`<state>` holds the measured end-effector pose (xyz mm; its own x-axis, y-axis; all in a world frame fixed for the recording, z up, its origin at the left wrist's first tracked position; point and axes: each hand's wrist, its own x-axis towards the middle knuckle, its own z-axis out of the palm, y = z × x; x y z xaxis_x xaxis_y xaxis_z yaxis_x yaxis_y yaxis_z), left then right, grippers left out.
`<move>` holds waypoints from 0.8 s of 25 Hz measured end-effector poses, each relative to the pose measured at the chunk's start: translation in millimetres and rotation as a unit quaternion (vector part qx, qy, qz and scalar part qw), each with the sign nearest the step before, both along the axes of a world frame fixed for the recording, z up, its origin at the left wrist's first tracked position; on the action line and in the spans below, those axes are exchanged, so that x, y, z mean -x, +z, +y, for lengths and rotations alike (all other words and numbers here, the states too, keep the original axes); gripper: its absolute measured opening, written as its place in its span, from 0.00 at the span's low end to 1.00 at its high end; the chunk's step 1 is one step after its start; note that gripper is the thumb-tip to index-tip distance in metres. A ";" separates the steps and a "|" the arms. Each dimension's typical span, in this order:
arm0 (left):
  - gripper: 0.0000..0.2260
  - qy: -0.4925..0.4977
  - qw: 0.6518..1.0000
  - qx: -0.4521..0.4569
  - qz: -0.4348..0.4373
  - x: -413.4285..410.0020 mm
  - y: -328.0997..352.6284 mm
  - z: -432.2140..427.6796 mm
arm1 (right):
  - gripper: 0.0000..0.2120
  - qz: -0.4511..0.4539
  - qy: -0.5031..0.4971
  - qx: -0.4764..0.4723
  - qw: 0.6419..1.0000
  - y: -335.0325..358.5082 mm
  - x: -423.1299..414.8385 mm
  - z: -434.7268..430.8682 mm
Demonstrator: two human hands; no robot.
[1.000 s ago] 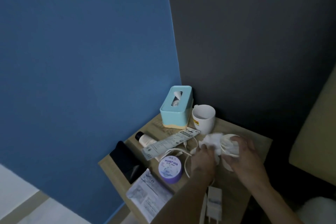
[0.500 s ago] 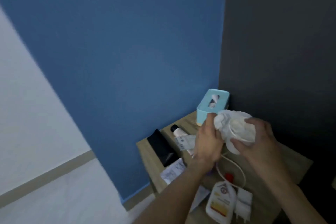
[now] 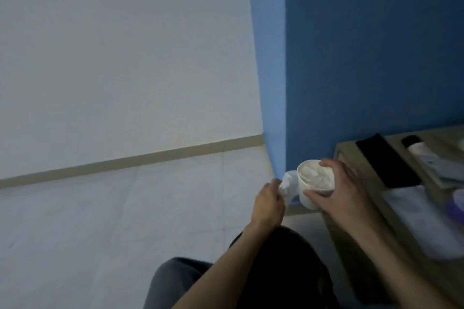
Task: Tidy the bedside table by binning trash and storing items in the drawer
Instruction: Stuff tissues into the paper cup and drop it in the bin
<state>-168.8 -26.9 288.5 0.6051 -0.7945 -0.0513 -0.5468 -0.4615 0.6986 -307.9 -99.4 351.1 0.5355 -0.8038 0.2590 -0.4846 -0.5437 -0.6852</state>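
My right hand [image 3: 344, 190] grips a white paper cup [image 3: 307, 192] stuffed with crumpled white tissue [image 3: 315, 174]. The cup hangs in the air off the left edge of the wooden bedside table [image 3: 351, 158]. My left hand [image 3: 267, 202] pinches a loose tissue end [image 3: 288, 184] that hangs beside the cup. On the table lie a black flat object [image 3: 386, 160], a white bottle with a black cap [image 3: 414, 145], a white paper sheet [image 3: 421, 218] and a purple round tin [image 3: 458, 204], partly cut off by the frame.
A blue wall [image 3: 364, 57] rises behind the table, with a white wall [image 3: 125, 57] and beige skirting [image 3: 125, 162] to the left. Pale tiled floor [image 3: 113, 233] spreads below. My dark-clothed knee [image 3: 263, 271] is at the bottom.
The view has swung left, away from the table towards the floor. Both hands carried the tissue-filled cup leftwards off the table's edge. The tissue box and mug have left the frame.
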 end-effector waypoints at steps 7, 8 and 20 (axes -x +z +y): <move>0.18 -0.031 0.946 -0.279 0.163 -30.1 -125.1 100.8 | 0.30 0.206 0.085 -0.143 0.964 -138.0 -51.5 67.5; 0.20 -0.014 0.937 -0.294 0.187 -28.3 -137.8 107.8 | 0.30 0.237 0.087 -0.153 0.955 -156.9 -51.0 71.2; 0.39 -0.057 0.876 -0.371 0.302 -15.3 -182.8 104.4 | 0.47 0.385 0.100 -0.240 0.886 -230.5 -50.3 67.5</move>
<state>-153.6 77.5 105.7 0.2081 -0.4598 -0.8633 -0.2523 -0.8780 0.4068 -257.6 -31.9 120.7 0.5487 -0.5918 -0.5905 -0.8358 -0.4063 -0.3694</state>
